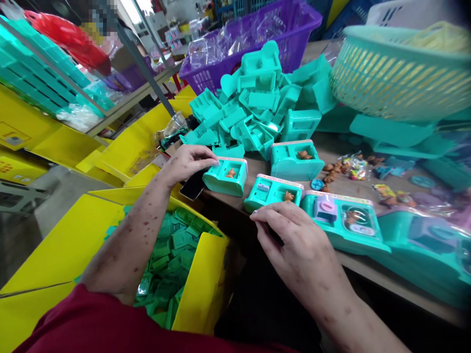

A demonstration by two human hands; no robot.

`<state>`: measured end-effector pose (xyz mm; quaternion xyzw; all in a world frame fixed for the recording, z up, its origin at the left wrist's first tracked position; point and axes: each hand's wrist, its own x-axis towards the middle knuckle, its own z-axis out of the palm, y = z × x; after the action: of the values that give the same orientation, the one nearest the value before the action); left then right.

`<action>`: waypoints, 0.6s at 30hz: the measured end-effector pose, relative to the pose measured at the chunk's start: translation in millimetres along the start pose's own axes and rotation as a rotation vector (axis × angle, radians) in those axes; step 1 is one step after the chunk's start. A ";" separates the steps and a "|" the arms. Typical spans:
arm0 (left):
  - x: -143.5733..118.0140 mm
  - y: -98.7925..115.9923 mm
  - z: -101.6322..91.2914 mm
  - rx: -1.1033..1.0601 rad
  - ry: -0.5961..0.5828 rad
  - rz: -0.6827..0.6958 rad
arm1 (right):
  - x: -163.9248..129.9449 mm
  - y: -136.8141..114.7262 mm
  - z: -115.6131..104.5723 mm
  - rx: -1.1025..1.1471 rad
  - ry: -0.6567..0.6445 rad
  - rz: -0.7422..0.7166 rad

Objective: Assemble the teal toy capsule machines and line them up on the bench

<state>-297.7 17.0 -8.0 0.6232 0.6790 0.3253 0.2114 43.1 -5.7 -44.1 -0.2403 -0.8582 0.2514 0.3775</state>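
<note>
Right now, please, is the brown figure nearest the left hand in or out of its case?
In: the brown figure sits recessed within the turquoise case.

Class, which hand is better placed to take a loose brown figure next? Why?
Probably the right hand: it is nearer the brown figures, while the left hand is farther off, at a turquoise case.
</note>
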 end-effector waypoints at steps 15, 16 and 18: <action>9.3 0.5 -8.3 0.150 -0.102 0.251 | 1.6 -1.6 -0.1 -0.012 0.014 -0.006; 10.1 -0.1 -9.8 0.168 -0.128 0.262 | 1.4 -1.5 0.1 -0.011 0.016 -0.006; 11.5 -1.7 -12.6 0.207 -0.162 0.286 | 1.1 -1.4 0.6 -0.013 0.021 -0.010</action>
<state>-309.2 26.0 1.0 0.7559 0.5941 0.2295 0.1516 41.7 -6.2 -43.0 -0.2411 -0.8571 0.2413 0.3860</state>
